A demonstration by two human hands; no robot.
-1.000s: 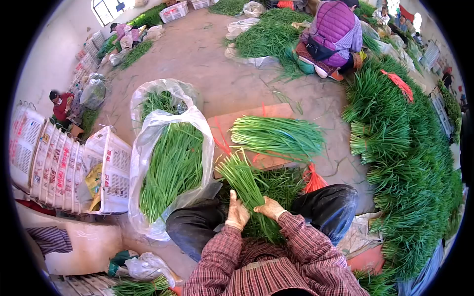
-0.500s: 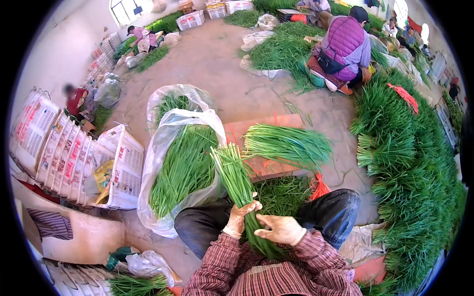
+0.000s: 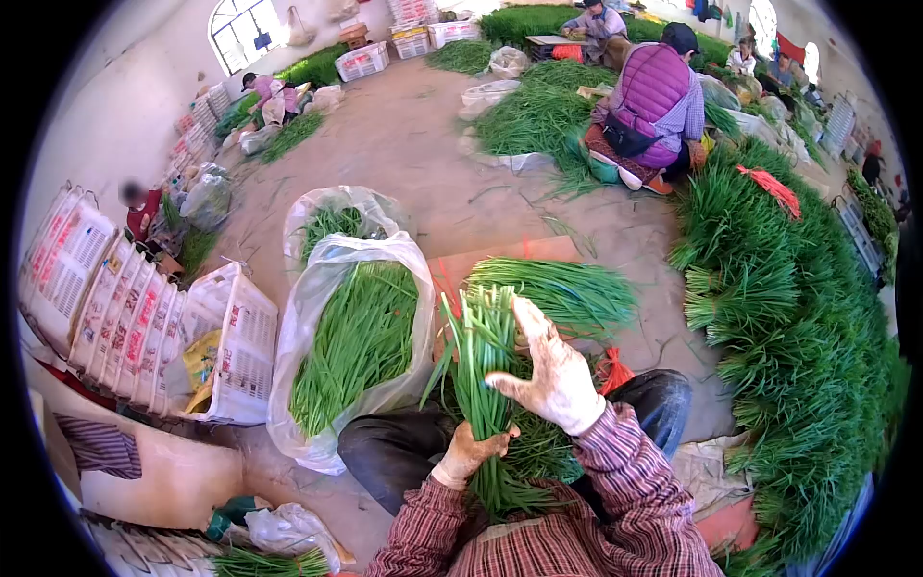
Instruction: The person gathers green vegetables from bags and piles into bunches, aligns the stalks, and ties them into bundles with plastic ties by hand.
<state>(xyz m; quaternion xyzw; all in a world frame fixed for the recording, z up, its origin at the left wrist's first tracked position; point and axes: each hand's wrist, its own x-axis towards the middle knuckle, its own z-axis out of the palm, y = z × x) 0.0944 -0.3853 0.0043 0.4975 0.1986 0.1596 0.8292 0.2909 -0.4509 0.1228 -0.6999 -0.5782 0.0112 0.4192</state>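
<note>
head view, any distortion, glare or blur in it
Head view: strong fisheye curve, black corners, white crates bowed at left; head view: upper-left window glaring nearly white; head view: green bundle and left hand easy to make out, a blur over the head of the person in red.

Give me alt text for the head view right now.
The left hand holds a bunch of green stalks, the right hand spread alongside. Ahead, another bunch lies on a board; an open plastic bag of greens sits left.
</note>
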